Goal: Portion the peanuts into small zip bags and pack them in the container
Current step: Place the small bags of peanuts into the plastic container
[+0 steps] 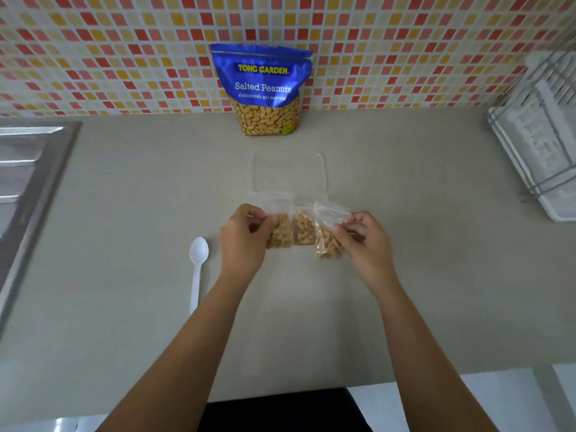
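Three small clear zip bags of peanuts sit side by side at the counter's middle. My left hand (246, 232) pinches the left bag (282, 233) near its top. The middle bag (304, 232) stands between my hands. My right hand (361, 238) pinches the right bag (325, 241), which tilts outward. Whether the bags stand inside a clear container cannot be told. A clear plastic lid (288, 171) lies flat just behind them. A blue bag of salted peanuts (265, 88) leans against the tiled wall at the back.
A white plastic spoon (197, 269) lies on the grey counter (124, 213) left of my left hand. A steel sink (25, 182) is at the left edge. A white dish rack (539, 141) stands at the right. The counter's front edge runs below my forearms.
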`<state>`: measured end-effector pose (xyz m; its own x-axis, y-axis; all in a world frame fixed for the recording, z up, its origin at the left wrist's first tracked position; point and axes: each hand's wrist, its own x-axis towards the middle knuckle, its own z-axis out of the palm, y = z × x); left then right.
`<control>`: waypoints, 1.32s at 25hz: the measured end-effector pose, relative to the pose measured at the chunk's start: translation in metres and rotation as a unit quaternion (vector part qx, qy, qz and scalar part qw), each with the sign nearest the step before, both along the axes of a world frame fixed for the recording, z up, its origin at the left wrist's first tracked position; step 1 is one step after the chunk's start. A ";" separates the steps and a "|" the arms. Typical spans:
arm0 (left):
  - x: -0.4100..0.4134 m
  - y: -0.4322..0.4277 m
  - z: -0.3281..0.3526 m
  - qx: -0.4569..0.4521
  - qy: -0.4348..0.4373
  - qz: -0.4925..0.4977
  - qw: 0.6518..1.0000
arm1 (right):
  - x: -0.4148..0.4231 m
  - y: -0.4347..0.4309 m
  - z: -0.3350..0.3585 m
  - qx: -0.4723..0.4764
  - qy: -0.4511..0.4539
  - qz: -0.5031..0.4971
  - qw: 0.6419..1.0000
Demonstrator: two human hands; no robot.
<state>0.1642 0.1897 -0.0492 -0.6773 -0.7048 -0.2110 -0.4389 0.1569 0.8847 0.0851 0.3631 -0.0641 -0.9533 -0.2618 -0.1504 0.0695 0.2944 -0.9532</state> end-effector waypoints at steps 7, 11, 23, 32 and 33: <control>-0.028 -0.023 -0.029 -0.057 -0.124 -0.074 0.988 | -0.033 -0.068 -0.027 0.209 0.001 0.116 0.971; -0.020 -0.023 -0.032 -0.137 -0.109 -0.141 0.974 | -0.036 -0.067 -0.023 0.275 0.055 0.186 0.942; -0.007 -0.022 -0.040 -0.330 -0.191 -0.292 0.877 | -0.033 -0.058 -0.028 0.418 0.224 0.360 0.803; -0.006 -0.019 -0.032 -0.299 -0.203 -0.285 0.888 | -0.032 -0.054 -0.027 0.363 0.235 0.344 0.834; -0.008 -0.021 -0.026 -0.290 -0.190 -0.272 0.898 | -0.034 -0.053 -0.023 0.313 0.231 0.330 0.860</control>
